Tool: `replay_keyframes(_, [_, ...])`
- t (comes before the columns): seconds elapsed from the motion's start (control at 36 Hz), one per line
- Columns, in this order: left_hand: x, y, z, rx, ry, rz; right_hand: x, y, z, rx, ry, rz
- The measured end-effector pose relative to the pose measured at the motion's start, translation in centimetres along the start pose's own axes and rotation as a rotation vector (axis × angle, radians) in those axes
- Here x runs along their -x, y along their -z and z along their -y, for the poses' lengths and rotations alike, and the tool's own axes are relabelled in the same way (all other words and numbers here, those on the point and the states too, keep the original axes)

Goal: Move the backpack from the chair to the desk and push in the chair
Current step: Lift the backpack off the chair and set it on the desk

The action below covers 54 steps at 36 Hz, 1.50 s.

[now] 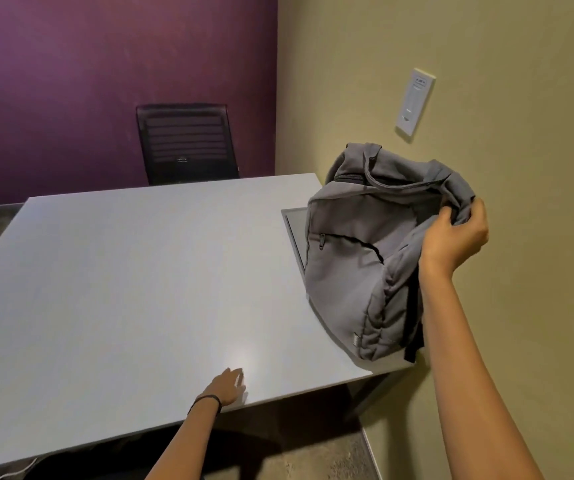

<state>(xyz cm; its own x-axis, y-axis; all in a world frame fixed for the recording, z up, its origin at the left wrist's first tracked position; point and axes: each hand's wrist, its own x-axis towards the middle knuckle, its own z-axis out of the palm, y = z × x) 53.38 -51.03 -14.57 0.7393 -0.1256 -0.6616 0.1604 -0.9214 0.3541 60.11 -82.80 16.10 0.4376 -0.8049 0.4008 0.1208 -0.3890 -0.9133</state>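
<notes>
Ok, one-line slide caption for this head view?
Right hand grips the grey backpack on the desk corner; left hand rests flat near the front edge.

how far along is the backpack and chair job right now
Done: the grey backpack is off the chair and sits on the desk at its right edge, by the wall. In hand: the right hand grips its top fabric, while the left hand rests flat near the front edge. Left: letting go and pushing in the chair; the only chair in view is across the desk.
</notes>
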Motion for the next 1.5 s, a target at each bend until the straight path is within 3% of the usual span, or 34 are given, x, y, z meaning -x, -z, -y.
replay_keyframes(0.22, [-1.7,-0.2,0.5,-0.067,0.014,0.067,-0.3,-0.7,-2.2,-0.022,-0.081,-0.070])
replay_keyframes(0.33, [-2.5,0.6,0.2,-0.032,0.038,0.096,0.0,-1.3,-2.5,-0.058,-0.088,-0.032])
replay_keyframes(0.53, [-3.2,-0.8,-0.7,-0.204,0.098,0.134,2.1,-3.1,-0.5,-0.103,-0.030,0.099])
replay_keyframes(0.69, [-3.1,-1.8,-0.5,-0.274,0.109,0.104,1.7,-3.7,1.4,-0.179,0.037,0.096])
replay_keyframes(0.89, [-3.3,-0.6,-0.1,-0.203,0.088,0.168,0.5,-3.0,-1.6,-0.177,0.000,0.043])
replay_keyframes(1.0, [-3.3,1.0,-1.3,-0.045,0.097,0.169,0.8,-2.1,-3.7,-0.178,-0.044,0.009])
replay_keyframes(1.22, [-3.0,2.7,-10.3,0.266,-0.294,-0.031,-0.2,0.1,-6.4,-0.133,-0.084,-0.039])
replay_keyframes(1.36, [-2.3,2.8,-18.8,0.338,-0.496,-0.065,-0.9,1.7,-7.4,-0.020,-0.008,0.094])
replay_keyframes(1.5, [-2.2,1.5,-24.7,0.330,-0.519,-0.029,-2.1,3.5,-8.0,0.115,0.106,0.276])
